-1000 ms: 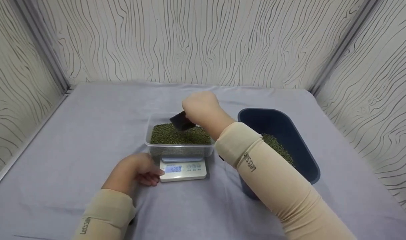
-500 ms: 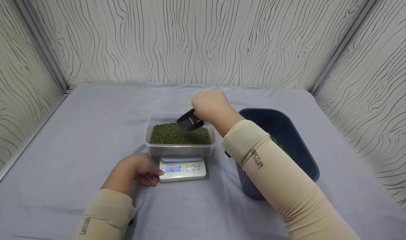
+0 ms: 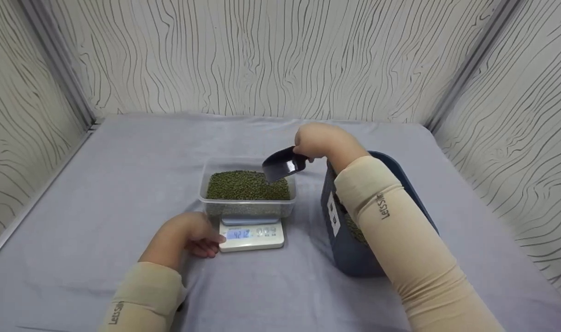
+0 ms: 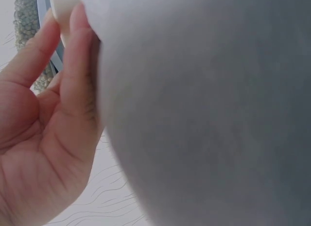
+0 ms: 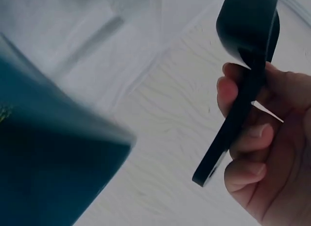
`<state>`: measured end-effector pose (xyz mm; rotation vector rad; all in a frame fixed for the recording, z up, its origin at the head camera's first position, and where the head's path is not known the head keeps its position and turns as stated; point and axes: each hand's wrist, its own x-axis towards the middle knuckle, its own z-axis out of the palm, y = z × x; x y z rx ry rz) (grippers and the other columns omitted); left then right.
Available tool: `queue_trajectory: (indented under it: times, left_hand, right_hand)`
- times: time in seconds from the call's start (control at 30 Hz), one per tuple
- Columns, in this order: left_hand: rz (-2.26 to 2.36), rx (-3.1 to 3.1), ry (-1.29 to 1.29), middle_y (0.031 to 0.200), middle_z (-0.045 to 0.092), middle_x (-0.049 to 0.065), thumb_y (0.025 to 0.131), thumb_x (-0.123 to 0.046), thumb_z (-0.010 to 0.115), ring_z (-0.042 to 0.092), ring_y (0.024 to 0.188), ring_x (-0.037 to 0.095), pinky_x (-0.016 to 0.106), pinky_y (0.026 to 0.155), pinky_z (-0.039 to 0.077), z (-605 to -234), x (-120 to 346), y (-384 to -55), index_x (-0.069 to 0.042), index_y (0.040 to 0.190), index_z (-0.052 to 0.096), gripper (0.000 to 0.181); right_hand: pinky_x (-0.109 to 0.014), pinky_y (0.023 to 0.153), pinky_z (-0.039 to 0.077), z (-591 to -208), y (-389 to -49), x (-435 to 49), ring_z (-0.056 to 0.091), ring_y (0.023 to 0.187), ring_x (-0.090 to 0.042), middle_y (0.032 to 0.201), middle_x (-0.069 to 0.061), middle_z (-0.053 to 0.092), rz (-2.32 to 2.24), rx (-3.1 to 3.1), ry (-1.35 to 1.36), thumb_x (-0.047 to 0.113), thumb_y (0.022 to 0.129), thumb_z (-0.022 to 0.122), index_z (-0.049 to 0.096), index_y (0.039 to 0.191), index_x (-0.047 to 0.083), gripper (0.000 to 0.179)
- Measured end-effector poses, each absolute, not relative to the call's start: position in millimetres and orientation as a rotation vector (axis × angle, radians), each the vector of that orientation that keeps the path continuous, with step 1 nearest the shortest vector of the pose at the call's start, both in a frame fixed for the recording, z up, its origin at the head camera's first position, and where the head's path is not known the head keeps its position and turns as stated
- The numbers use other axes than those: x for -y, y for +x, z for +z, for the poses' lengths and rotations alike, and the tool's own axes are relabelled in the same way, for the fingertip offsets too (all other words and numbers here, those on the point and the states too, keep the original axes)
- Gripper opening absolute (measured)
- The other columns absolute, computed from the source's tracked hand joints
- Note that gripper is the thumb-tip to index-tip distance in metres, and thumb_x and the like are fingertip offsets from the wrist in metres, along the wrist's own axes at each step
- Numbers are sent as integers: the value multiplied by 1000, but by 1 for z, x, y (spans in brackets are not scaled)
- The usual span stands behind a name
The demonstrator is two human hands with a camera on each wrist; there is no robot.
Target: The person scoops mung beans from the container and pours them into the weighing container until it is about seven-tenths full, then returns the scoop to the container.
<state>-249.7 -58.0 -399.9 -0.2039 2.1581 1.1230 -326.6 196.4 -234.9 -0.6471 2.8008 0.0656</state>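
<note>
Head view, left to right: left hand (image 3: pixel 196 231) at lower left of centre, thumb and fingers pinching the left edge of the white scale (image 3: pixel 257 241); left wrist view confirms. Display lit, digits too blurred to trust. Clear plastic container (image 3: pixel 248 201) sits on the scale, mid-frame, bed of small green beans (image 3: pixel 236 184) inside, bare wall visible above them. Black scoop (image 3: pixel 282 165) tilted over the container's right side; can't tell if it touches the beans. Right hand (image 3: pixel 321 139), right of centre, fingers wrapped round the scoop handle, clear in right wrist view. Dark blue bin (image 3: pixel 356 263) stands at right, partly behind the forearm, more green beans low inside; level hidden by sleeve.
</note>
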Motion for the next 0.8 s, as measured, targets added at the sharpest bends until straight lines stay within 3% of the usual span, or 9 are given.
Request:
queue_trajectory:
  times: [0.13,0.37,0.63,0.8]
  left_hand:
    - [1127,-2159,-194,65,62,6,83,-13,68,61,55,11,25,57,54,-400,59,-250,1,76,63,17]
    - [1133,-2159,-198,65,62,7,83,-13,67,61,55,11,24,57,54,-400,58,-250,1,76,63,16]
    - [1129,-2156,-197,65,62,6,83,-13,67,61,55,11,24,57,54,-399,59,-250,1,76,64,17]
    - [1132,-2165,-198,65,63,7,82,-13,68,62,56,11,25,58,54,-398,60,-249,1,76,64,16]
  right_hand:
    - [-25,56,39,-229,-328,-214,48,57,-15,62,-1,57,-32,-2780,-600,18,92,49,61,71,6,28]
    - [-24,47,40,-225,-330,-251,47,50,-14,61,-3,55,-174,-2714,-515,15,91,50,48,61,10,31]
    - [-23,42,36,-213,-327,-302,42,46,-12,56,0,49,-264,-2634,-333,16,90,50,45,61,13,30]
    - [-22,41,32,-209,-324,-321,37,43,-10,54,1,50,-330,-2591,-158,14,89,50,55,65,9,25]
